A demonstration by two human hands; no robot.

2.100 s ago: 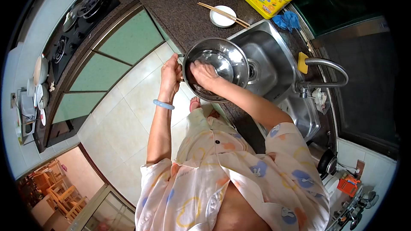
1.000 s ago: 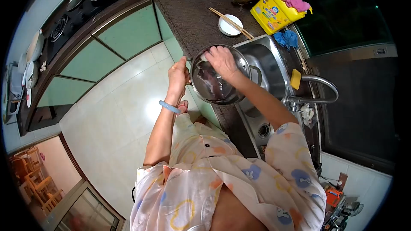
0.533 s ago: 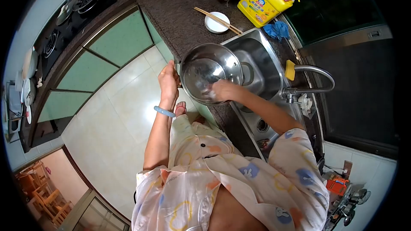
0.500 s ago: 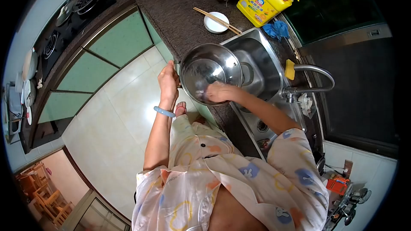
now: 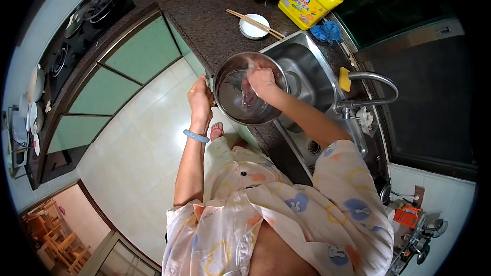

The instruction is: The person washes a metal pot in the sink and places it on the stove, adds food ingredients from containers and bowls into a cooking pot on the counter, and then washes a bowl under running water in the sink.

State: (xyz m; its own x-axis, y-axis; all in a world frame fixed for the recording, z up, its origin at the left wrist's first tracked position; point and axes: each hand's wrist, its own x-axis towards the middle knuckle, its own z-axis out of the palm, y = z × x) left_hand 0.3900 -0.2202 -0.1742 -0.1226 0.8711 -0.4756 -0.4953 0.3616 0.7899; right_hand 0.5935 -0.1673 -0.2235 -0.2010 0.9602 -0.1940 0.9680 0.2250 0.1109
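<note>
A stainless steel pot [image 5: 232, 110] is tilted so its open mouth faces me, at the counter edge by the sink. My left hand [image 5: 200, 97] is closed around the handle on the pot's left side. Inside the pot, my right hand [image 5: 262, 82] presses its curled fingers to the upper part of the inner wall. Those fingers are partly blurred, and whatever they hold, if anything, is hidden. The pot's other handle [image 5: 294, 84] reaches over the sink. A reddish reflection of the hand shows on the shiny inside.
Right of the pot is a steel sink [image 5: 335, 79] with a curved faucet [image 5: 381, 77] and a yellow sponge [image 5: 344, 79]. Behind stand a white bowl [image 5: 250, 30] with chopsticks [image 5: 263, 28] across it, a yellow jug [image 5: 309, 2] and a blue cloth [image 5: 327, 32].
My right hand has moved from the lower part of the pot's inside up to the upper wall. My left hand keeps its hold on the handle.
</note>
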